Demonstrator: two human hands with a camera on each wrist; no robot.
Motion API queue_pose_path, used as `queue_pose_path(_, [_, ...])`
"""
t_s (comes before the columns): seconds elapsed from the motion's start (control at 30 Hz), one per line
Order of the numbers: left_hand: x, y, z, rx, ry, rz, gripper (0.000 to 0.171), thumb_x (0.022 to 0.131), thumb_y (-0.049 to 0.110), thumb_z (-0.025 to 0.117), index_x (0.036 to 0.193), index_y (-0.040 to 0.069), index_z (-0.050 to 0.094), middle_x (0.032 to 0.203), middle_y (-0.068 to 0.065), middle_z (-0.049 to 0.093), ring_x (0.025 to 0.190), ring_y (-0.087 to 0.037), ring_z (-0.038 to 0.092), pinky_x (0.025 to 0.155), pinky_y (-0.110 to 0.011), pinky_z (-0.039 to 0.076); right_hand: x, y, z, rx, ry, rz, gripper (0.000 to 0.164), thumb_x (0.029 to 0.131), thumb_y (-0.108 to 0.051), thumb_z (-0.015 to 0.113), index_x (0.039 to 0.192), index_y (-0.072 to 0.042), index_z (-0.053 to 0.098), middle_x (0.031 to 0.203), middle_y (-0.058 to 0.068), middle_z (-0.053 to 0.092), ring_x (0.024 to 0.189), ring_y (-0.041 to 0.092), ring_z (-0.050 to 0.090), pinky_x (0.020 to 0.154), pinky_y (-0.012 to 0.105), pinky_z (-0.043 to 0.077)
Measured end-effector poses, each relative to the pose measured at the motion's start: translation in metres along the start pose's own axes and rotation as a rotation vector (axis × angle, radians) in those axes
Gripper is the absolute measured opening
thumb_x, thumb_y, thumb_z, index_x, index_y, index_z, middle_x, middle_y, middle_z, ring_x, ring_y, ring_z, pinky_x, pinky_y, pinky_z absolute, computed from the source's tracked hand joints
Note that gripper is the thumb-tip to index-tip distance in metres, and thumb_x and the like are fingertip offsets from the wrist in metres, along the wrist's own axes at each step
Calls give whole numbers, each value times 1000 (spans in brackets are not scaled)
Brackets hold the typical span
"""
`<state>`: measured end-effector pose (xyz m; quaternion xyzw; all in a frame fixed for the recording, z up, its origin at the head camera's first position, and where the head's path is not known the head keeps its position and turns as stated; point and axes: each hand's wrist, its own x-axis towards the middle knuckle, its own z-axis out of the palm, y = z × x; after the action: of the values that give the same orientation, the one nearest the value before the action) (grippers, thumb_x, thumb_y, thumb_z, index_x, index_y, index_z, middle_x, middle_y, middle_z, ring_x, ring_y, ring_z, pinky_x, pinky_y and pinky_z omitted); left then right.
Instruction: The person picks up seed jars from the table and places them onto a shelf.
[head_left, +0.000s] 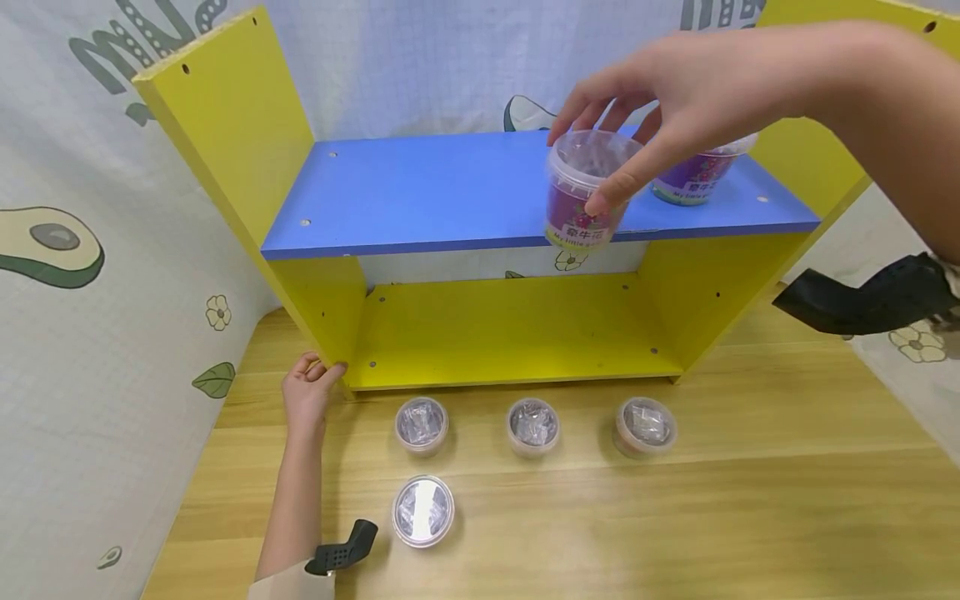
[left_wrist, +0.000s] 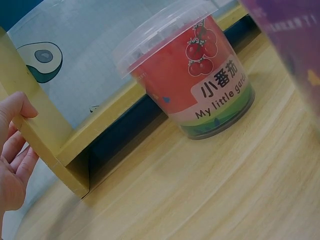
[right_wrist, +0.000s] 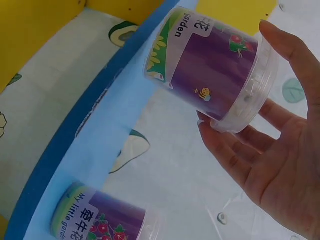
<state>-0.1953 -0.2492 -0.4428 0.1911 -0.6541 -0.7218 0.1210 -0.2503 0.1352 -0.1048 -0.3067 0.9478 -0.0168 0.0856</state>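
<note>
My right hand grips a clear plastic tub with a purple label around its lidded rim, thumb on the near side and fingers behind. In the head view the tub overlaps the front edge of the blue shelf board. A second purple-labelled tub stands on that board to its right, partly behind my wrist. Down at the left, my left hand pinches the lower front edge of the yellow side panel, thumb on one face and fingers on the other. Nearest it stands a red-labelled tomato tub.
On the wooden floor before the yellow bottom board stand lidded tubs: a middle one, a right one and a nearer one. A patterned white cloth hangs behind and beside the shelf.
</note>
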Motion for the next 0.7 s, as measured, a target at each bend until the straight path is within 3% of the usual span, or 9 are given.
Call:
queue_pose_path(0.3, [-4,-1,2,-27,0,30,25,77,-8,64,78,16,57,68,13,67,79,-6,58,69,-19,43,22,22,-8,2,-6,-15,74,66,-60,71,130,-40,41,129,4,45,113,32,48,83,53,46])
queue_pose_path(0.53, [-3,-3,2,-22,4,28,23,77,-6,65,79,15,57,69,11,68,79,-6,57,69,-20,43,29,26,-9,-26,46,-10,77,64,-59,73,131,-36,43,126,4,49,115,31,42,83,56,45])
queue_pose_path(0.7, [-2,-3,2,-13,7,22,23,77,-6,65,80,15,57,69,12,67,78,-6,58,69,-21,43,33,27,-11,-21,34,14,80,64,-61,72,133,-33,41,127,6,47,115,32,41,84,57,44])
